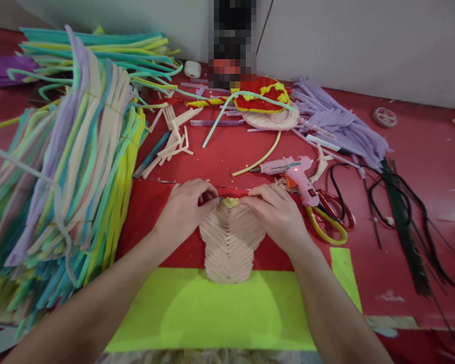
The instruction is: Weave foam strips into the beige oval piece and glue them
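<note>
A pale beige piece made of pipe cleaners, laid in V-shaped rows, lies in front of me. At its upper tip sits a short bent yellow pipe cleaner. My left hand pinches at the left end of this yellow strip, fingers closed. From the other side my right hand pinches at its right end, thumb and fingertips together. The fingers partly cover the piece's upper edges. The lower part of the beige piece overlaps a lime-green sheet.
Bundled coloured pipe cleaners fill the left side. Beyond my right hand lie a pink glue gun with its light lit and yellow-and-red-handled scissors. Purple pipe cleaners, a red-and-yellow ornament and a black cord lie farther off.
</note>
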Demonstrator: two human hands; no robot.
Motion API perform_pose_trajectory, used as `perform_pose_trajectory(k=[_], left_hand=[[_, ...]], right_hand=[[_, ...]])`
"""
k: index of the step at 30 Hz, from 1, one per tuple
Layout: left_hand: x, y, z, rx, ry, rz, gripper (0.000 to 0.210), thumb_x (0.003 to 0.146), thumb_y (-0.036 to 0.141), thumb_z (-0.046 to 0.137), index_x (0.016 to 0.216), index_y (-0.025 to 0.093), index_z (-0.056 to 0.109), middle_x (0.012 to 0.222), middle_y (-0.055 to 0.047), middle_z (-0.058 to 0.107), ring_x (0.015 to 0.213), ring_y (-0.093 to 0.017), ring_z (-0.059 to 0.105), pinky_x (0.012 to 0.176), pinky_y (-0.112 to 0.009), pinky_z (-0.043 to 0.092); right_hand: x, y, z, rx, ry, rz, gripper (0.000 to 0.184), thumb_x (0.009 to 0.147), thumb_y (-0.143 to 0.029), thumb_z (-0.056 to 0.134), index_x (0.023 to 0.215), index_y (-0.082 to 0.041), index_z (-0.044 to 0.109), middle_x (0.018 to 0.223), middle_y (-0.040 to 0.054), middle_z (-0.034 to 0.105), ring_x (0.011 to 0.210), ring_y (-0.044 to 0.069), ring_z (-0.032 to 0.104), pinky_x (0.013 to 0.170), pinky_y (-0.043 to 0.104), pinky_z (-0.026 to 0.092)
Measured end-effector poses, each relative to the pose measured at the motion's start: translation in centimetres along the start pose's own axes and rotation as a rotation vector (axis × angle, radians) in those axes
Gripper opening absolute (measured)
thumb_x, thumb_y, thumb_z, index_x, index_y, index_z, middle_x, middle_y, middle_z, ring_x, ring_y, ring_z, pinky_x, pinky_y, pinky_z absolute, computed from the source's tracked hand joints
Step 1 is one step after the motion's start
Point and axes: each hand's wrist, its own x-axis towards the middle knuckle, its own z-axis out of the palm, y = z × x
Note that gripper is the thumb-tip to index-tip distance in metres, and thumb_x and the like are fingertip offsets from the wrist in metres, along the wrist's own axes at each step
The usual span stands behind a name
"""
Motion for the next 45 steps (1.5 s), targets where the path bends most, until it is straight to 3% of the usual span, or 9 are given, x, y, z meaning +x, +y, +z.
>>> perform_pose_trajectory(k=[11, 16, 20, 25, 29, 39, 45], left_hand=[[-0.1, -0.1, 0.1, 0.093, 0.043, 0.031, 0.01, 0.088, 0.025, 0.052, 0.091, 0.02, 0.06, 0.089, -0.001, 0.066, 0.082, -0.017, 0.058, 0.076, -0.032, 0.043], [-1.6, 2.1, 0.4, 0.425, 0.084, 0.111, 0.021, 0.093, 0.022, 0.04, 0.105, 0.017, 0.057, 0.103, -0.008, 0.063, 0.094, -0.025, 0.057, 0.085, -0.041, 0.042], [-4.2, 4.0, 1.5, 0.55, 0.107, 0.174, 0.034, 0.093, 0.023, 0.039, 0.125, 0.014, 0.05, 0.12, -0.014, 0.058, 0.102, -0.029, 0.057, 0.085, -0.043, 0.044], [-7.2, 4.0, 2.8, 0.649, 0.041, 0.395, 0.054, 0.092, 0.034, 0.044, 0.138, 0.007, 0.038, 0.144, -0.015, 0.041, 0.13, -0.03, 0.04, 0.104, -0.042, 0.034], [-8.3, 3.7, 2.9, 0.713, -0.022, 0.532, 0.063, 0.093, 0.047, 0.039, 0.14, 0.006, 0.035, 0.147, -0.016, 0.037, 0.136, -0.027, 0.033, 0.11, -0.039, 0.028], [-6.1, 3.8, 3.4, 0.843, -0.002, 0.711, 0.066, 0.092, 0.045, 0.042, 0.138, -0.002, 0.036, 0.143, -0.021, 0.04, 0.134, -0.031, 0.036, 0.112, -0.041, 0.026], [-5.6, 3.2, 3.8, 0.828, 0.019, 0.685, 0.063, 0.093, 0.045, 0.038, 0.135, -0.003, 0.04, 0.141, -0.022, 0.043, 0.132, -0.032, 0.04, 0.111, -0.042, 0.029]], right_hand=[[-0.1, 0.0, 0.2, -0.017, -0.011, -0.004, 0.02, 0.092, -0.016, 0.048, 0.1, -0.019, 0.065, 0.096, 0.0057, 0.063, 0.087, 0.018, 0.05, 0.076, 0.033, 0.042], [0.0, 0.2, 0.0, 0.001, -0.012, -0.015, 0.021, 0.092, -0.015, 0.046, 0.101, -0.019, 0.065, 0.094, 0.0062, 0.063, 0.085, 0.018, 0.05, 0.075, 0.033, 0.042], [-0.1, 0.2, -0.1, 0.011, -0.019, -0.005, 0.023, 0.091, -0.013, 0.046, 0.103, -0.019, 0.065, 0.095, 0.0067, 0.063, 0.086, 0.018, 0.051, 0.075, 0.033, 0.042], [0.0, 0.0, -0.1, 0.021, 0.007, 0.033, 0.019, 0.09, -0.017, 0.051, 0.103, -0.019, 0.066, 0.094, 0.0055, 0.063, 0.086, 0.018, 0.053, 0.078, 0.033, 0.044], [-0.1, 0.0, -0.3, 0.076, 0.054, 0.075, 0.018, 0.09, -0.021, 0.054, 0.101, -0.019, 0.067, 0.091, 0.0055, 0.062, 0.085, 0.017, 0.054, 0.079, 0.033, 0.045], [-0.3, -0.2, -1.0, 0.273, 0.108, 0.195, 0.015, 0.089, -0.019, 0.055, 0.096, -0.019, 0.068, 0.089, 0.0043, 0.063, 0.086, 0.015, 0.057, 0.082, 0.031, 0.047], [-0.1, -0.6, -1.2, 0.279, 0.116, 0.224, 0.013, 0.088, -0.018, 0.057, 0.096, -0.019, 0.068, 0.088, 0.004, 0.063, 0.086, 0.014, 0.058, 0.08, 0.029, 0.047]])
